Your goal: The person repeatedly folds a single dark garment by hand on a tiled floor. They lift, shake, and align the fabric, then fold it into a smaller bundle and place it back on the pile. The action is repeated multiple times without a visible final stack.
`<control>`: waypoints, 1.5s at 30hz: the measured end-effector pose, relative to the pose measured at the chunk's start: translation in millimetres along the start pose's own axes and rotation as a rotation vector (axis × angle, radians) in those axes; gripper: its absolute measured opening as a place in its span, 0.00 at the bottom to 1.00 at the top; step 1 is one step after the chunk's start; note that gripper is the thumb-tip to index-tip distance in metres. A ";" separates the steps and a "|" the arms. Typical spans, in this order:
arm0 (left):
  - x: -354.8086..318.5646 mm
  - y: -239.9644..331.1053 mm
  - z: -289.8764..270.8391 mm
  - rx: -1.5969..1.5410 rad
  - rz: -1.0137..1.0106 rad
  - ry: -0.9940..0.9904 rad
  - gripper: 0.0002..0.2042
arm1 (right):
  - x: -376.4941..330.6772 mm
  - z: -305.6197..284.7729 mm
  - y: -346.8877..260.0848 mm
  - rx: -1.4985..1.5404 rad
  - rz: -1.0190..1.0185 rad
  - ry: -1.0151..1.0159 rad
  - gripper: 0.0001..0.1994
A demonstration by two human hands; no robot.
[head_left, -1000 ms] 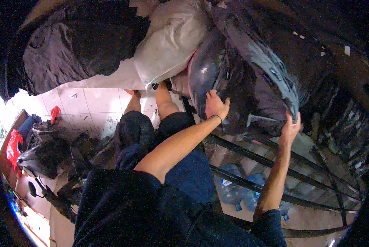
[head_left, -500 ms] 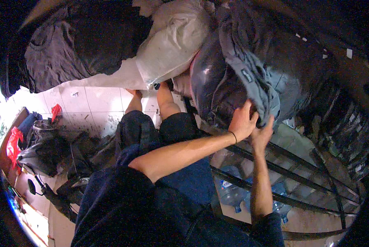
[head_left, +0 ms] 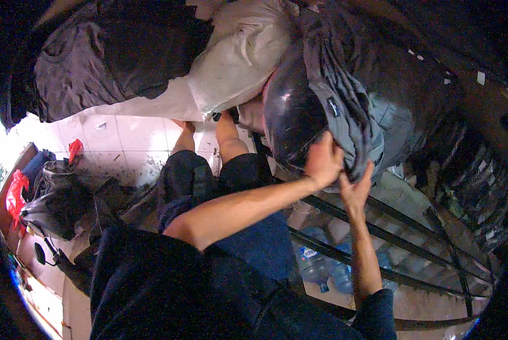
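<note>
A grey garment (head_left: 350,113) lies draped over a shiny black plastic bag (head_left: 293,113) in front of me. My left hand (head_left: 323,163) reaches across my body and grips the garment's lower edge where it meets the bag. Just below and to the right of it, my right hand (head_left: 357,190) comes up from underneath, its fingers closed on the hem of the same garment. The two hands nearly touch. My knees in dark shorts (head_left: 208,175) are below the bag.
A white sack (head_left: 242,56) and dark clothes (head_left: 112,62) are piled behind the bag. Dark metal bars (head_left: 390,232) run under my right arm, with plastic bottles (head_left: 322,266) beneath them. A dark bag (head_left: 55,198) and red plastic (head_left: 16,190) lie left on the tiled floor (head_left: 123,141).
My right hand left the metal bars and moved left and up to the garment. My left hand slid down the bag. The grey garment now hangs lower over the bag.
</note>
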State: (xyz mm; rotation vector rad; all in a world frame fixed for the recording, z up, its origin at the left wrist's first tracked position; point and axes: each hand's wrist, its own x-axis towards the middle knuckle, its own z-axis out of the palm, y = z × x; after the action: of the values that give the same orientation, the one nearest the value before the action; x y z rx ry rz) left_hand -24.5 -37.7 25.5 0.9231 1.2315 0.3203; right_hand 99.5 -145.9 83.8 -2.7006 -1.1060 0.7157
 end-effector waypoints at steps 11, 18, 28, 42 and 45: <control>62.2 40.0 22.5 -0.807 -0.326 -0.032 0.36 | 38.4 -91.1 22.0 0.079 -0.098 0.175 0.21; 245.5 13.0 -66.5 -0.883 -0.341 -0.571 0.51 | -48.6 -42.2 -18.9 -0.281 -0.421 -0.132 0.44; 221.4 31.5 -65.1 -0.382 -0.468 -0.150 0.26 | -81.2 -69.8 -14.0 -0.256 -0.311 -0.222 0.43; 6.5 376.7 -103.5 -0.270 0.309 -0.409 0.18 | -153.2 -298.8 -120.9 -0.262 -0.070 0.722 0.37; -38.8 410.8 -163.9 -0.205 0.471 -0.260 0.19 | -174.1 -307.6 -109.4 -0.064 -0.176 0.800 0.27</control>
State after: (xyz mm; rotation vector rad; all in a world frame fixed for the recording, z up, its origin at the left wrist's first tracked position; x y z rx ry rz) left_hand -80.3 258.5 351.5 1.0330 0.7185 0.6645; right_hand 70.1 -171.3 451.8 -2.4776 -1.1030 -0.4141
